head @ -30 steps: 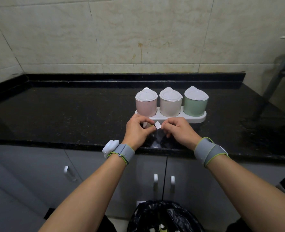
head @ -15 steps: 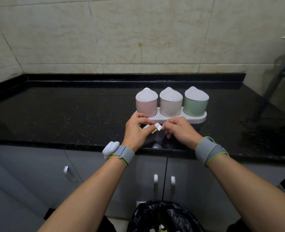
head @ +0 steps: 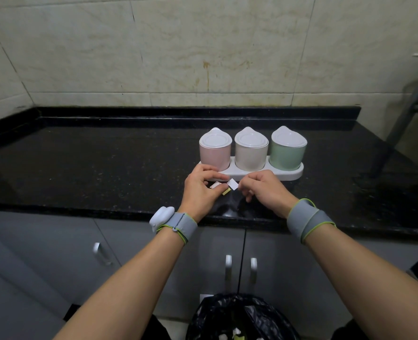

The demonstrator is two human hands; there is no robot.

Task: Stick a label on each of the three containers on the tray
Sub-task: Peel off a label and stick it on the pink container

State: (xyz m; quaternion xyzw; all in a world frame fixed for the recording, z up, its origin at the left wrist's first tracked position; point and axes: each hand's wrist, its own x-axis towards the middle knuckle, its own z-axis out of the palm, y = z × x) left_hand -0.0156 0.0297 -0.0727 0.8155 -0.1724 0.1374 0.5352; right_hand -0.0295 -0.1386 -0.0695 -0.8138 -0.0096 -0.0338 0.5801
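Three lidded containers stand in a row on a white tray (head: 293, 173): a pink container (head: 215, 157), a beige container (head: 251, 155) and a green container (head: 287, 154). Just in front of the tray, my right hand (head: 264, 191) pinches a small white label (head: 233, 184) by its edge. My left hand (head: 202, 190) holds a yellowish backing strip (head: 227, 191) under that label. A further small label piece (head: 215, 184) with a reddish border shows beside my left fingers. No label is visible on any container's front.
The black stone counter (head: 92, 168) runs wall to wall, with a raised back edge. Grey cabinet doors (head: 43, 261) sit below it. A black-lined bin (head: 240, 320) stands on the floor between my arms. A grey metal frame (head: 404, 119) leans at the right.
My two hands have drawn slightly apart. The white label has come away from the yellowish strip, which now shows under it in my left hand.
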